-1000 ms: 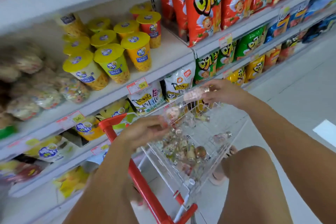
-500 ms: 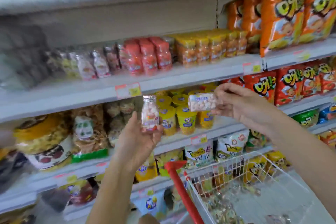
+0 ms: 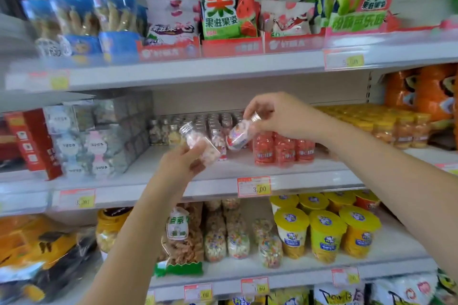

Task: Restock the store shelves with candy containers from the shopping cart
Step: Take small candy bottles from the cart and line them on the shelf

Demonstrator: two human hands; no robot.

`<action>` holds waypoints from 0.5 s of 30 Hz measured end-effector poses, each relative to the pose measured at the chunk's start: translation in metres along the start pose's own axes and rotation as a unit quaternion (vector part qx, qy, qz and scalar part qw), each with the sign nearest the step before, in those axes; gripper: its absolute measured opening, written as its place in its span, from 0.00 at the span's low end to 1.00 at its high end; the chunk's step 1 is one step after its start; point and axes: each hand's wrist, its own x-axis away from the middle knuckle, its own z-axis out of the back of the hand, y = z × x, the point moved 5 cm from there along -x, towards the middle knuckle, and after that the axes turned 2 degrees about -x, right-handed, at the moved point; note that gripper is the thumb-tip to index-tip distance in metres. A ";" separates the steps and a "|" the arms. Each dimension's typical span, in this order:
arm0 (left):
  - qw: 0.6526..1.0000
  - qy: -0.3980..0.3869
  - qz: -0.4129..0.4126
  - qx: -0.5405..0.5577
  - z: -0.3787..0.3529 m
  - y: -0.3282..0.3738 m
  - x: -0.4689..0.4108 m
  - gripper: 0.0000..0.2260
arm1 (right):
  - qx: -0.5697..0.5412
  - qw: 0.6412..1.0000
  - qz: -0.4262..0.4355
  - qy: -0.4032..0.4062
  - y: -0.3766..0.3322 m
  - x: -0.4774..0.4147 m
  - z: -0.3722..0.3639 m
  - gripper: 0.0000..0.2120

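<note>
Head view: the left hand (image 3: 184,160) grips a clear candy bottle (image 3: 200,143) around its base, cap tilted up and away, well left of the red bottles (image 3: 283,147). The right hand (image 3: 277,116) pinches a second candy bottle (image 3: 238,136) at its cap end. Its body slants downward just left of the red bottles, above the middle shelf (image 3: 272,171). Neither bottle appears to rest on the shelf yet.

Hazard: the slanted bottle, held only near its cap, may slip. It may also strike the silver-capped bottles (image 3: 205,122) standing left of the red bottles and topple several.
</note>
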 end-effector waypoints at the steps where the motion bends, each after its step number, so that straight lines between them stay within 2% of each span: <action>1: 0.998 0.014 -0.020 -0.060 0.000 0.005 -0.008 0.08 | 0.044 0.999 0.018 -0.024 -0.004 -0.012 -0.003 0.09; 3: 0.982 0.040 -0.057 -0.175 -0.002 0.012 -0.021 0.12 | 0.131 0.988 0.030 -0.073 -0.008 -0.030 -0.011 0.10; 7: 0.911 0.081 -0.132 -0.382 -0.011 0.012 -0.035 0.20 | 0.241 0.956 0.020 -0.167 -0.002 -0.049 -0.031 0.16; 9: 0.889 0.095 -0.135 -0.428 -0.012 0.010 -0.040 0.22 | 0.259 0.945 0.011 -0.198 0.004 -0.054 -0.040 0.17; 11: 0.882 0.092 -0.115 -0.448 -0.012 0.007 -0.043 0.24 | 0.269 0.939 0.008 -0.215 0.009 -0.057 -0.046 0.17; 15: 0.872 0.039 -0.111 -0.475 -0.017 0.003 -0.049 0.35 | 0.273 0.934 0.006 -0.229 0.014 -0.063 -0.055 0.18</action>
